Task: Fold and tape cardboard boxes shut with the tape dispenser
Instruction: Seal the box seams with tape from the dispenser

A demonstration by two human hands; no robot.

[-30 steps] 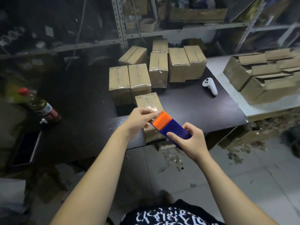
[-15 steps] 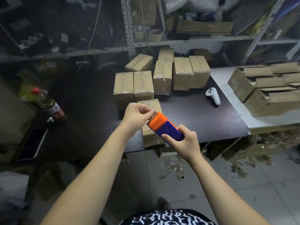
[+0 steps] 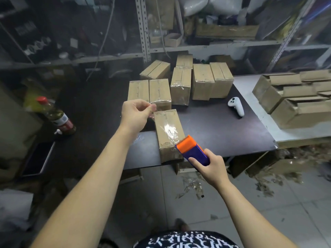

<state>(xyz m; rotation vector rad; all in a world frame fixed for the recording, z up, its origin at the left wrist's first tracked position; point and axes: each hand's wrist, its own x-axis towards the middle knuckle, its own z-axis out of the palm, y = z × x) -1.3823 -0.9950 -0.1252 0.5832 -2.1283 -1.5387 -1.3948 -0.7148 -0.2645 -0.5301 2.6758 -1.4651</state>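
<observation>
Taping of a small brown cardboard box [image 3: 167,140], which lies lengthwise at the near edge of the dark tabletop [image 3: 223,133] with its flaps folded shut. The left hand [image 3: 136,113] is curled, thumb and forefinger pinching the free end of a glossy strip of clear tape [image 3: 169,129] just beyond the box's far end. The right hand [image 3: 211,167] wraps its fingers round the blue body of the blue-and-orange plastic tape dispenser [image 3: 192,151], whose orange head sits at the box's near end. The strip runs between the two, over the top seam; whether it already adheres along its length cannot be told. Handling, by judgement: the box looks light and stiff-walled, liable to slide on the smooth top unless pressed down; the flaps probably give under pressure, so force belongs along the seam. The film is thin and clingy, prone to wrinkling and sticking to itself: hold it only at the very end and keep it taut. The dispenser is rigid; grasp its body, clear of the cutting edge. Behind: a cluster of taped boxes [image 3: 159,92]; right: open boxes [image 3: 290,104]
</observation>
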